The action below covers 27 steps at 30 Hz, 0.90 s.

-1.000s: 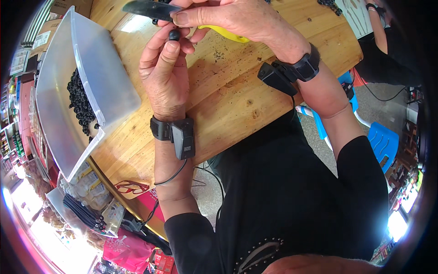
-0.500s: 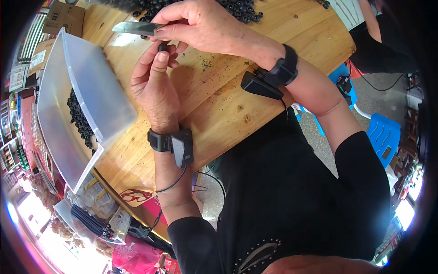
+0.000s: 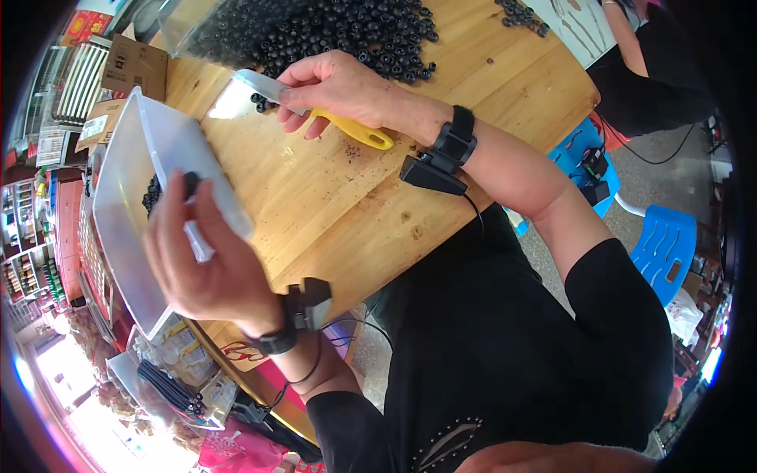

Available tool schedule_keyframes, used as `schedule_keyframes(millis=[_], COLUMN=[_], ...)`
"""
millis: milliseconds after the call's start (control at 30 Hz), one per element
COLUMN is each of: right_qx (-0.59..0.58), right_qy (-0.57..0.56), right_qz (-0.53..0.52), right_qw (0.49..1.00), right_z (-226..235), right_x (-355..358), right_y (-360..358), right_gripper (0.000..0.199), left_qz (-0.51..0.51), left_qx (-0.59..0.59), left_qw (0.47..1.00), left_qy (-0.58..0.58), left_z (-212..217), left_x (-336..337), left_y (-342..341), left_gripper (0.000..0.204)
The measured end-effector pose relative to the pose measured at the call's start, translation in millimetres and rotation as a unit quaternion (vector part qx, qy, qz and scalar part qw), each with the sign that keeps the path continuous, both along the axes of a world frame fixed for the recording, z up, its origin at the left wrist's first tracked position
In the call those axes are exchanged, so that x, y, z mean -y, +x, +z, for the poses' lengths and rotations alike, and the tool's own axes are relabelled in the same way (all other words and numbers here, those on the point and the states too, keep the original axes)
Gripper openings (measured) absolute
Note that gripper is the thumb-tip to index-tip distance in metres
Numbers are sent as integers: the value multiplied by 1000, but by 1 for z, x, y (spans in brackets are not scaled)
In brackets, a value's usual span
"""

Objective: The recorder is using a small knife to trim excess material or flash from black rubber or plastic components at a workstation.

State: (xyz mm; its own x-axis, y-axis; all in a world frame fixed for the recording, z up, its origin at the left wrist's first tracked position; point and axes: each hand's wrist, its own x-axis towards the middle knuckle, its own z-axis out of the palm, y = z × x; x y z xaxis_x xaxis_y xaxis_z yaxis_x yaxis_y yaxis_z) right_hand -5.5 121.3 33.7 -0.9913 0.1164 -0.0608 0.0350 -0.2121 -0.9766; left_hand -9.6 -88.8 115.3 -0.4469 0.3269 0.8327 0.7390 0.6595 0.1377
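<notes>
Site type: a shop or stockroom, by appearance. Indicators: densely stocked shelves (image 3: 22, 272) at the left, cardboard boxes (image 3: 136, 67) near the wooden worktop (image 3: 347, 244), blue plastic chair (image 3: 669, 236) at the right, speckled floor (image 3: 640, 180).

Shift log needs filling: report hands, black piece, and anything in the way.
Left hand at translucent bin, pinching blurred black piece. Right hand gripping yellow-handled knife. Possibly in the way: bin rim.

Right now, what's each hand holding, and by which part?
Right hand: yellow-handled knife, by the blade near the handle. Left hand: small dark piece, too blurred to tell which part.
</notes>
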Motion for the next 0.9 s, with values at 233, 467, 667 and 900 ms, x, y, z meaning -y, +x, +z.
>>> schedule_keyframes(millis=[233,467,667,900], right_qx=[16,-42,-44,144], right_qy=[-67,-227,-128,472], right_qz=[-39,-149,-235,-236], right_qw=[997,961,963,837], right_z=[1,-10,-8,14], right_x=[-11,-73,-146,-176], right_y=[-4,-17,-14,6], right_gripper=[27,26,15,33], left_qz=[170,-76,-220,-160], left_qx=[52,-2,191,232], left_qw=[976,996,950,954], left_qy=[-127,-51,-110,-104], left_z=[11,-14,-91,-132], left_x=[53,-9,-66,-70], left_y=[-64,-8,4,-16], left_gripper=[33,33,58,71])
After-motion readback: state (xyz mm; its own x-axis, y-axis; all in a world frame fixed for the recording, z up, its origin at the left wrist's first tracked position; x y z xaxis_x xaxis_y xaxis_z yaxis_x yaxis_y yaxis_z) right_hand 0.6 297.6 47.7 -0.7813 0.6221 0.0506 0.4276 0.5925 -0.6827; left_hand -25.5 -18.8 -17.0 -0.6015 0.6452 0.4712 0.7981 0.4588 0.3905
